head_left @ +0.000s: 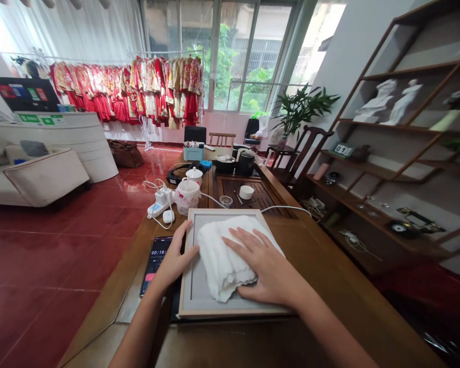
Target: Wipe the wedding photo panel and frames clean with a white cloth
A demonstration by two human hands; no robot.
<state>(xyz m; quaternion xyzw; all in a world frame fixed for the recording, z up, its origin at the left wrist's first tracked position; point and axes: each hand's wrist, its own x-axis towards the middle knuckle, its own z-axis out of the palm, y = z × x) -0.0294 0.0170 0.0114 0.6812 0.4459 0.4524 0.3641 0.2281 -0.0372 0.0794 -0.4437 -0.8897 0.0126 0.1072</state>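
Observation:
A framed board (193, 286) with a pale wooden rim and grey face lies flat on the wooden table (329, 276). A white cloth (222, 250) is bunched on its face. My right hand (262, 263) lies flat on the cloth, fingers stretched out and spread. My left hand (174, 258) grips the frame's left rim, thumb on top and fingers over the edge. A phone (155, 258) showing a timer lies just left of that hand.
Behind the frame stand a white teapot (187, 194), a lidded cup (194, 175), a small white bowl (246, 191), dark kettles (237, 162) and a power strip (159, 202) with cables. Shelving (398, 168) runs along the right; a sofa (38, 176) sits left on red floor.

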